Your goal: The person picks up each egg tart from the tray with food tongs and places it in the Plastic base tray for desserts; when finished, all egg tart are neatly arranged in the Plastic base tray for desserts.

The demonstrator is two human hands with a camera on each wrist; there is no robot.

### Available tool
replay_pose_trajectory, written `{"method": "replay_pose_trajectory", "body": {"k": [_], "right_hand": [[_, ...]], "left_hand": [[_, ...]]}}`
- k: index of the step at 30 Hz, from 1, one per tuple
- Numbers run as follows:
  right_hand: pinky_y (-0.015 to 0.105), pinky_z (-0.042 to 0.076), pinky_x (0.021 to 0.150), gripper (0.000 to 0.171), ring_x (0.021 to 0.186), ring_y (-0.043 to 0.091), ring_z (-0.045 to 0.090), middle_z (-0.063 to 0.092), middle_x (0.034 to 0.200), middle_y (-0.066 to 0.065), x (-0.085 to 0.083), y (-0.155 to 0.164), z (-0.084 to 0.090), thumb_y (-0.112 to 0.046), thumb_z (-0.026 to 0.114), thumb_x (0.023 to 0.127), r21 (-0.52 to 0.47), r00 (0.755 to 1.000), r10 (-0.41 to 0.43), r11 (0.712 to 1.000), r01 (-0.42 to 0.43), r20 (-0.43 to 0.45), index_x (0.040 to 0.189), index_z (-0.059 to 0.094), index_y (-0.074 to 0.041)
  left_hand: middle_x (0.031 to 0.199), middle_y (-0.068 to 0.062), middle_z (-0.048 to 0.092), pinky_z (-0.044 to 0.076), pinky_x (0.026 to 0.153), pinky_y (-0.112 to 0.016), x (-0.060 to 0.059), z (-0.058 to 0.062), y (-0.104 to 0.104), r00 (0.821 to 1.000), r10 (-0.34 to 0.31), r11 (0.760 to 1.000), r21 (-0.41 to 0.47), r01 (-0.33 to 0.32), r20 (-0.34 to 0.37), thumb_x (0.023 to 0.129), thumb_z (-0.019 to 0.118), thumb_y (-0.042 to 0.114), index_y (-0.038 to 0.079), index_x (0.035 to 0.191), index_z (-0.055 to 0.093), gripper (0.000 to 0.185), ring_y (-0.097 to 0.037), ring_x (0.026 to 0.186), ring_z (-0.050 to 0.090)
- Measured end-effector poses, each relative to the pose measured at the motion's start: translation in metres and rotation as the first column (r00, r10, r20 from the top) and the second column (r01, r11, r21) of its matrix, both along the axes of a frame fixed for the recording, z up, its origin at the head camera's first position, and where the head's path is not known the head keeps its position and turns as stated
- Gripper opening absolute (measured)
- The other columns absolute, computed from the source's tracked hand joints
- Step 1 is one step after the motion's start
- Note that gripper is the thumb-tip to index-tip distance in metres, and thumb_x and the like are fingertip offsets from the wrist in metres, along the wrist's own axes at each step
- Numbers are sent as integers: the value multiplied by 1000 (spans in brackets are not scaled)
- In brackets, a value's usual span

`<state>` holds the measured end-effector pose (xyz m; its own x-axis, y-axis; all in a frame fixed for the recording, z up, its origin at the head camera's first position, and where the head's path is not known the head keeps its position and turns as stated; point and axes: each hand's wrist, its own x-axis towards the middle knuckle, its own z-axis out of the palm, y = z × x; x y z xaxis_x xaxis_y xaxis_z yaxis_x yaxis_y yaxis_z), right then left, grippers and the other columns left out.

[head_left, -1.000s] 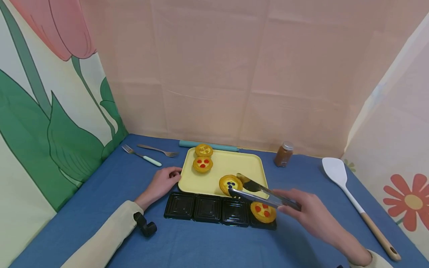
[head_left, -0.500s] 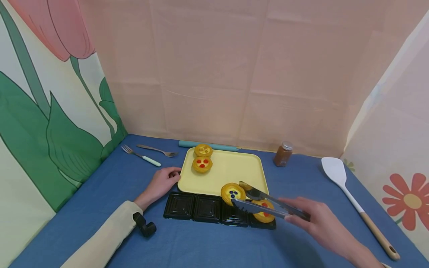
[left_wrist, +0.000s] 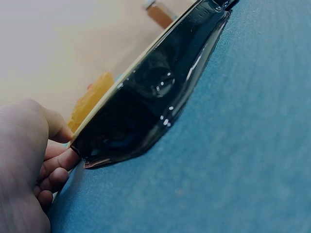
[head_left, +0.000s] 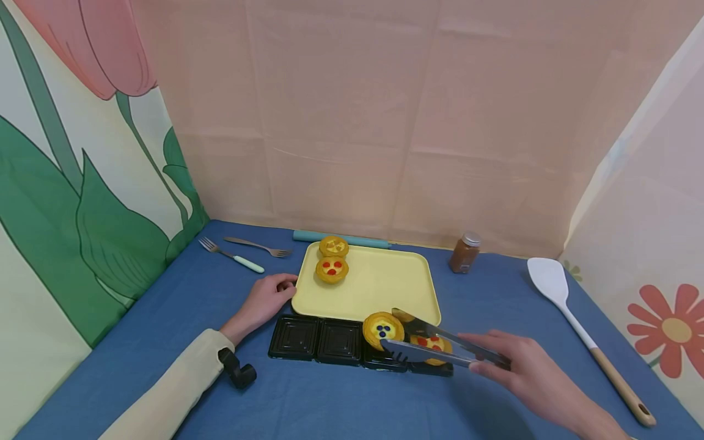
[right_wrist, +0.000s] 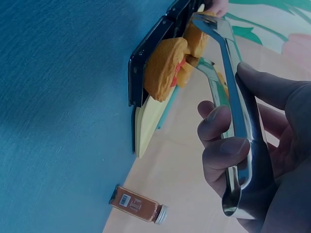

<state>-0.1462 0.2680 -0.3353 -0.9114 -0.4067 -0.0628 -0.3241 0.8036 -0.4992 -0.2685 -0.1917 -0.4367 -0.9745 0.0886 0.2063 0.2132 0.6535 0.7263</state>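
Observation:
My right hand [head_left: 530,370] grips metal tongs [right_wrist: 238,107], thumb on one arm and fingers on the other. Between the tongs' tips is an egg tart with blue berries [head_left: 383,330], over the third compartment of the black four-part container [head_left: 340,342]. Another tart with red pieces [head_left: 438,343] sits in the rightmost compartment, partly behind the tongs. My left hand [head_left: 267,302] holds the left edge of the yellow tray [head_left: 385,275]; in the left wrist view, thumb and fingers meet at its corner. On that tray lie a red-topped tart [head_left: 332,270] and a yellow-topped tart [head_left: 333,246].
Two forks [head_left: 247,264] lie at the left on the blue cloth [head_left: 330,403]. A teal rolling pin [head_left: 341,239] lies behind the tray. A brown spice jar [head_left: 464,253] stands at the back right, and a white spatula [head_left: 574,321] with a wooden handle lies far right.
The tongs have carried the blueberry tart off the yellow tray, toward me and over the black container. My right hand has moved slightly right and nearer. The left hand has stayed put.

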Motion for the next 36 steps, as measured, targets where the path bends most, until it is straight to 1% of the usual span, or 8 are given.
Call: {"method": "replay_pose_trajectory", "body": {"k": [8, 13, 19, 26, 30, 36], "right_hand": [[26, 44, 57, 51, 64, 9, 52, 55, 84, -7, 0, -1, 2, -42, 73, 91, 17, 1000, 10, 1000, -10, 4, 137, 65, -22], [26, 44, 57, 51, 64, 8, 52, 56, 86, -9, 1, -2, 5, -42, 73, 90, 31, 1000, 22, 999, -21, -7, 137, 65, -23], [25, 44, 57, 51, 66, 7, 51, 56, 86, -10, 2, -2, 6, -40, 75, 89, 56, 1000, 17, 998, -16, -22, 136, 65, -23], [25, 46, 57, 54, 65, 6, 53, 57, 86, -10, 4, 2, 9, -47, 71, 90, 12, 998, 38, 999, -38, -51, 137, 64, -22], [26, 47, 57, 52, 66, 7, 53, 59, 87, -11, 4, 1, 11, -45, 72, 91, -18, 996, 19, 1000, -20, -85, 137, 64, -22], [26, 46, 56, 49, 66, 7, 53, 61, 87, -13, 2, -5, 14, -39, 76, 90, -30, 987, -44, 999, 39, -155, 135, 66, -22]], "left_hand": [[94, -4, 65, 42, 71, -35, 0, 1, 0, 1000, -6, 1000, -2, 6, -2, 97, 57, 13, -3, 130, 65, 38, -19, 76, 52], [93, -4, 65, 42, 71, -35, -2, 1, 0, 1000, -9, 1000, 3, 9, -2, 97, 57, 13, -2, 130, 65, 38, -19, 76, 52], [93, -4, 65, 41, 70, -35, -2, 0, -1, 1000, -13, 1000, 2, 13, 1, 97, 56, 14, -2, 130, 65, 38, -18, 74, 52], [93, -4, 65, 42, 71, -34, -3, -1, -1, 1000, -9, 1000, 2, 9, -10, 97, 57, 15, -2, 129, 66, 38, -18, 76, 53], [92, -4, 65, 42, 72, -34, -2, -2, -1, 1000, -3, 1000, 1, 3, -5, 96, 57, 16, -1, 129, 66, 38, -19, 76, 54], [92, -4, 65, 42, 72, -35, -3, -1, -2, 1000, -11, 1000, -3, 11, 3, 97, 57, 15, -2, 130, 66, 38, -18, 75, 53]]}}
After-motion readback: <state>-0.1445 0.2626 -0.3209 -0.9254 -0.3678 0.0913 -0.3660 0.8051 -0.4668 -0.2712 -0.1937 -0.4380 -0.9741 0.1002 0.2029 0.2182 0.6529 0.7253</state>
